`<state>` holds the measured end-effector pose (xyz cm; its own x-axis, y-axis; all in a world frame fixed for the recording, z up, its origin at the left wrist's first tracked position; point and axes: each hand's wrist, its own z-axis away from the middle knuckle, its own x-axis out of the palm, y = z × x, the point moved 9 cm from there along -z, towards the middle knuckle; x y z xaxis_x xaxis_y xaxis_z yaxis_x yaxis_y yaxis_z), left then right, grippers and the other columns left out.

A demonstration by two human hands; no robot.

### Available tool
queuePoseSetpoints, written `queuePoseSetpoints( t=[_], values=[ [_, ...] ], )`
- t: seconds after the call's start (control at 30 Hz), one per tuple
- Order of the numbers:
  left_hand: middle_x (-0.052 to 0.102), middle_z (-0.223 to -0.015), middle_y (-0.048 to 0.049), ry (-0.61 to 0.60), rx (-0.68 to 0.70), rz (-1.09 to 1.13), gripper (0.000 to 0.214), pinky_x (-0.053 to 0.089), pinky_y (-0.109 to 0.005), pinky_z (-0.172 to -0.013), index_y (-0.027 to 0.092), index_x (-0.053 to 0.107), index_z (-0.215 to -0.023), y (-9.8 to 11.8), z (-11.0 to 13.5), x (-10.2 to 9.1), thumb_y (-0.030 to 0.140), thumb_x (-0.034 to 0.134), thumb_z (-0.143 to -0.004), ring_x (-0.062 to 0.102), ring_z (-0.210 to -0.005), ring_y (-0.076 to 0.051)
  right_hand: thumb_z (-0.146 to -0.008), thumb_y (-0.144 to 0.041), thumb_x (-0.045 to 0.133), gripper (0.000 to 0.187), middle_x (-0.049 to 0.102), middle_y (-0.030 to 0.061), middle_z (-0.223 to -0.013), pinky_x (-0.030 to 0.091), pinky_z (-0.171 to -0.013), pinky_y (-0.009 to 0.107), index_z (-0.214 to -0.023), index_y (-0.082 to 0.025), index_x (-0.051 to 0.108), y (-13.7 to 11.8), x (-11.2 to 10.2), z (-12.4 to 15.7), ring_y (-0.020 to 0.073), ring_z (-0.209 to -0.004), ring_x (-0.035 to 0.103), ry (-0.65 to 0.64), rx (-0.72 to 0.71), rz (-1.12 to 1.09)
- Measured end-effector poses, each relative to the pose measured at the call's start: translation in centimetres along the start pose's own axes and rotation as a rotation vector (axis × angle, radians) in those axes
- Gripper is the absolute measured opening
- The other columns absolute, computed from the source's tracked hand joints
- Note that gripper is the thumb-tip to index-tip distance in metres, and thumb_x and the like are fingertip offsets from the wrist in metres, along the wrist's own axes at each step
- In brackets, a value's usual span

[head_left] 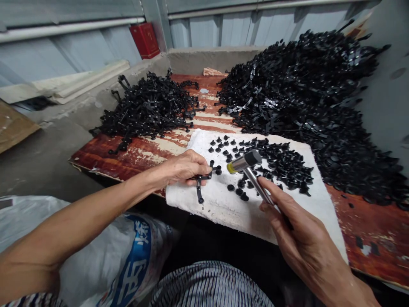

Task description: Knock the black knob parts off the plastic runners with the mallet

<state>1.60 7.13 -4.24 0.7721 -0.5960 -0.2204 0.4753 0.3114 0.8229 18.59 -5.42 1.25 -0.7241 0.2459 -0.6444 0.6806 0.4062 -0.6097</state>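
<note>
My left hand (188, 167) pinches a black jointed bracket (199, 189) with several arms, low over the left part of a white cloth (217, 209). One of its arms reaches toward a small black round-headed peg (218, 170). My right hand (295, 226) is closed around the metal handle of a small mallet (245, 162). The mallet's head has a black face and a yellow face, and it is held above the cloth, apart from the bracket. Small black pegs (284, 164) lie scattered and heaped on the cloth beyond and beside the mallet.
A pile of black jointed brackets (153, 104) lies on the worn red-brown board (143, 149) at the left. A larger heap of black parts (287, 85) rises at the right. A red box (145, 40) stands by the wall. White plastic sacks (96, 251) sit below at the left.
</note>
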Motion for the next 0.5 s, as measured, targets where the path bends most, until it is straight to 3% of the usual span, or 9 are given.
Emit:
queuePoseSetpoints(
  t=[0.17, 0.3, 0.4, 0.5],
  values=[
    [0.066, -0.054, -0.0055, -0.032, 0.023, -0.031, 0.019, 0.02, -0.014, -0.03, 0.012, 0.061, -0.062, 0.0, -0.4, -0.1, 0.018, 0.063, -0.08, 0.04, -0.029, -0.003, -0.091, -0.005, 0.044, 0.06, 0.067, 0.0117, -0.103, 0.056, -0.06, 0.026, -0.147, -0.024, 0.04, -1.1, 0.4, -1.0, 0.0182, -0.083, 0.068, -0.043, -0.104, 0.091],
    [0.065, -0.052, -0.0057, -0.031, 0.0, -0.021, 0.019, 0.021, -0.015, -0.03, 0.012, 0.06, -0.061, 0.0, -0.4, -0.2, 0.018, 0.063, -0.079, 0.041, -0.029, -0.003, -0.089, -0.006, 0.041, 0.06, 0.062, 0.0072, -0.082, 0.048, -0.045, 0.025, -0.147, -0.021, 0.042, -1.3, 0.6, -1.7, 0.0152, -0.057, 0.059, -0.086, -0.15, 0.199],
    [0.064, -0.051, -0.0054, -0.031, 0.004, -0.009, 0.019, 0.02, -0.015, -0.03, 0.013, 0.06, -0.06, 0.1, -0.4, -0.1, 0.016, 0.063, -0.078, 0.04, -0.028, -0.003, -0.089, -0.007, 0.041, 0.059, 0.059, 0.0052, -0.078, 0.045, -0.042, 0.024, -0.145, -0.023, 0.045, -1.6, 1.1, -1.9, 0.0131, -0.051, 0.053, -0.14, -0.188, 0.227],
    [0.063, -0.05, -0.0058, -0.038, 0.015, -0.026, 0.022, 0.02, -0.015, -0.03, 0.013, 0.06, -0.057, 0.2, -0.4, 0.0, 0.016, 0.063, -0.078, 0.041, -0.028, -0.003, -0.089, -0.005, 0.043, 0.067, 0.06, 0.006, -0.086, 0.045, -0.044, 0.022, -0.151, -0.028, 0.034, -1.7, 0.5, -2.1, 0.0128, -0.056, 0.056, -0.093, -0.162, 0.151]
  ],
)
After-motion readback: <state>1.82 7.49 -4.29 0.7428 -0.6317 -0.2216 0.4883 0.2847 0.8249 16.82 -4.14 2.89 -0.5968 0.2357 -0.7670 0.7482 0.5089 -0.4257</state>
